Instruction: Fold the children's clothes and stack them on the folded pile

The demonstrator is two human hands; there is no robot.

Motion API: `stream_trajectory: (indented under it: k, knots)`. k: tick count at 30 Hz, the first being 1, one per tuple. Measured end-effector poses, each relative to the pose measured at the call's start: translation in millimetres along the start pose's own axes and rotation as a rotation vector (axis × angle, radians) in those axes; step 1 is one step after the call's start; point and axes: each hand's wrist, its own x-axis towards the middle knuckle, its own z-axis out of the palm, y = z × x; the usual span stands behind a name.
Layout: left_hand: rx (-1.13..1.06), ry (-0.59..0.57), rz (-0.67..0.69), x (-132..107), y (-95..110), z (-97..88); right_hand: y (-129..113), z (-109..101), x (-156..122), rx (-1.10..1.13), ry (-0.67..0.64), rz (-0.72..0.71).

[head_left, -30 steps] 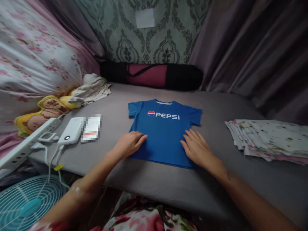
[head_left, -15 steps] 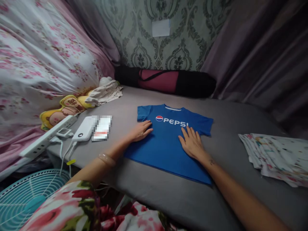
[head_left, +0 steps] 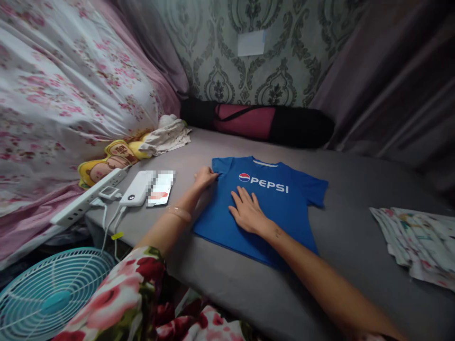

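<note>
A small blue T-shirt (head_left: 284,208) with white PEPSI lettering lies flat, front up, on the grey bed surface (head_left: 355,180). My left hand (head_left: 205,176) is at the shirt's left sleeve, fingers pinched on the sleeve's edge. My right hand (head_left: 247,211) rests flat on the middle of the shirt just below the lettering, fingers spread.
A white power bank (head_left: 135,194) and a phone (head_left: 160,188) lie left of the shirt, beside a white power strip (head_left: 88,198). A stack of printed cloths (head_left: 419,241) sits at right. A teal fan (head_left: 46,293) stands below left. A dark bolster (head_left: 256,121) lines the wall.
Both hands slid up the shirt from its hem. My left hand reached the left sleeve and closed on it; my right hand shifted left to the shirt's middle.
</note>
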Motion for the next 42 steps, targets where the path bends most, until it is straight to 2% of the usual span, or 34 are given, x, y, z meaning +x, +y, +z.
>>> stream_trajectory:
  k: [2,6,10,13,18,20,21,22,23,26,27,29,31,33,38,42]
  knots:
    - [0.023,0.055,-0.031,2.1,1.5,-0.8,-8.2,1.9,16.1,0.029,0.013,-0.006]
    - [0.046,0.131,0.077,2.3,-1.9,2.4,-15.7,7.4,41.5,0.036,0.058,0.023]
    - [0.108,0.155,0.190,0.3,-9.9,9.0,-24.2,15.3,44.7,-0.018,0.072,-0.017]
    - [0.156,0.160,0.262,-0.8,-14.0,10.5,-38.2,18.2,24.4,-0.014,0.002,-0.143]
    - [0.174,0.146,0.267,-4.5,-12.9,1.4,-65.8,4.6,-41.5,0.140,-0.164,-0.484]
    - [0.187,0.176,0.283,-9.9,-9.7,-1.3,-63.7,-7.0,-61.3,0.233,-0.270,-0.641]
    - [0.188,0.189,0.318,-14.4,-7.5,-1.1,-56.7,-13.0,-66.1,0.267,-0.296,-0.676]
    - [0.182,0.186,0.379,-20.5,-4.8,0.4,-45.1,-18.8,-67.2,0.285,-0.293,-0.667]
    - [0.172,0.159,0.463,-28.1,-1.7,3.3,-29.1,-24.0,-64.9,0.286,-0.242,-0.586]
    - [0.160,-0.060,0.746,-58.0,9.0,17.7,37.2,-32.8,-47.1,0.125,0.062,-0.109]
    - [0.186,-0.139,0.798,-68.9,12.3,23.4,60.4,-32.9,-41.7,0.058,0.124,0.056]
    - [0.277,-0.232,0.806,-88.8,16.6,33.1,98.0,-29.3,-38.0,-0.042,0.173,0.290]
    - [0.364,-0.249,0.760,-104.4,16.2,38.5,116.9,-22.4,-45.4,-0.096,0.142,0.303]
    - [0.402,-0.238,0.746,-115.8,10.7,37.9,117.5,-14.8,-62.2,-0.131,0.120,0.234]
    - [0.448,-0.217,0.778,-138.1,-15.4,19.3,88.8,-3.5,-118.2,-0.121,0.107,0.082]
    - [0.474,-0.193,0.820,-153.4,-37.0,7.2,72.4,-1.7,-158.8,-0.114,0.104,0.026]
